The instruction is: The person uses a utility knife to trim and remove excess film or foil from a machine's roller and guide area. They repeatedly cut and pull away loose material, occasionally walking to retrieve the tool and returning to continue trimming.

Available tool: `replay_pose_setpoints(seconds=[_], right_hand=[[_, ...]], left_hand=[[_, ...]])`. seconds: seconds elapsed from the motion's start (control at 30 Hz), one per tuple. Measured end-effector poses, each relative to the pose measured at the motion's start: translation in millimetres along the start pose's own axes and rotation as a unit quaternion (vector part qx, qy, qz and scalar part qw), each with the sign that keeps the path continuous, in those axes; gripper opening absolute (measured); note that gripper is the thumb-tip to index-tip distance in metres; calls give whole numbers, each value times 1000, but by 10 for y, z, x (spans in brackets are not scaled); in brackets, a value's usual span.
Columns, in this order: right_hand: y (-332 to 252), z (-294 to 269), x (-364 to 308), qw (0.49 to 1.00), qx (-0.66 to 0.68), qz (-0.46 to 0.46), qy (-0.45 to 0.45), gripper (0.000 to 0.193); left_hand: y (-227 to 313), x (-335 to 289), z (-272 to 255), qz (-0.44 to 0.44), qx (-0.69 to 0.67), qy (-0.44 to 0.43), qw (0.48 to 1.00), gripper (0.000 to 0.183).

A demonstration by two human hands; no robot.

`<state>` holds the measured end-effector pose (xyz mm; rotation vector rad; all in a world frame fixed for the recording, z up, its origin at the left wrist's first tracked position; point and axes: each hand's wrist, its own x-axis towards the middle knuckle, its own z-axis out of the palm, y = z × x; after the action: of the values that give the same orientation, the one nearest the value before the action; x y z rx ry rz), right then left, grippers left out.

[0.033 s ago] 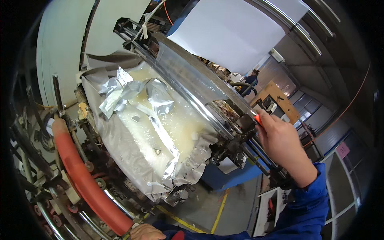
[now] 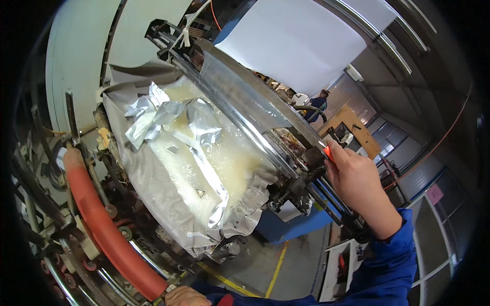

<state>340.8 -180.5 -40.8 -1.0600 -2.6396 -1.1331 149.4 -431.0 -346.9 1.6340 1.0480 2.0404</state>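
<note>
My right hand point(image 2: 354, 178) is closed, its thumb and fingers pinched on a small orange-red piece point(image 2: 328, 151) at the right end of a long metal bar point(image 2: 265, 99). Most of that piece is hidden in the grip. My left hand point(image 2: 187, 296) shows only partly at the lower edge, curled beside the lower end of a red roller point(image 2: 104, 232); its fingertips are hidden. Between the hands, a grey sheet point(image 2: 140, 166) forms a trough of wet, whitish, glossy liquid point(image 2: 237, 163). Crumpled silver foil strips point(image 2: 206, 173) lie in it.
A shiny steel roller point(image 2: 245, 127) runs along the trough's far side. White sheet material point(image 2: 296, 41) hangs behind it. Machine rods and small wheels crowd the left. Yellow lines point(image 2: 276, 270) mark the grey floor. A person in dark clothing point(image 2: 317, 106) is far back.
The view has shifted very slightly. Both hands keep their places, and the foil and liquid look the same.
</note>
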Motion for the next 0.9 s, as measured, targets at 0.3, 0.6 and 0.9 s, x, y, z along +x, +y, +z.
replay_pose_setpoints(seconds=[0.3,0.6,0.9], right_hand=[[-228,270,201,998,-60,7,1,38],[-301,270,357,995,-84,17,-52,37],[-288,254,398,993,-76,29,-84,35]], left_hand=[[-10,-29,108,34,-5,47,998,37],[-27,-13,121,41,-2,57,998,37],[-32,8,128,50,0,61,997,38]])
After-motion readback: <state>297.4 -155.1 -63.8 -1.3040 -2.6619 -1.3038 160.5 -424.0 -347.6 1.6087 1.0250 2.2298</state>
